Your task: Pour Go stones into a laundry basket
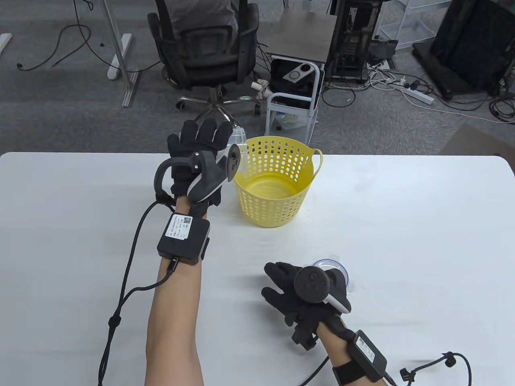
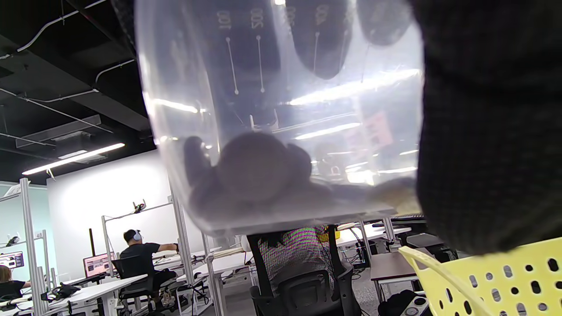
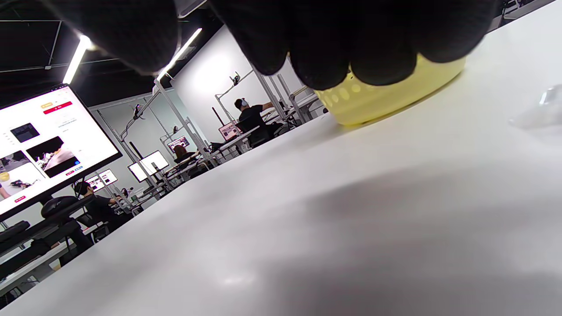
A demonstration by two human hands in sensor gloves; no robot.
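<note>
left hand (image 1: 197, 161) grips clear cup (image 2: 281, 118) of Go stones (image 2: 254, 175) | laundry basket (image 1: 275, 187) just right, below | right hand (image 1: 305, 293) rests on worktop (image 1: 402, 225), holding nothing

1. The left hand (image 1: 201, 163) was raised at the left rim of the yellow laundry basket (image 1: 275, 189), gripping a clear cup (image 1: 237, 138), mostly hidden.
2. The basket stood upright on the white table (image 1: 402, 225); no contents could be made out.
3. The right hand (image 1: 307, 291) lay near the front edge, beside a clear lid (image 1: 334, 267).
</note>
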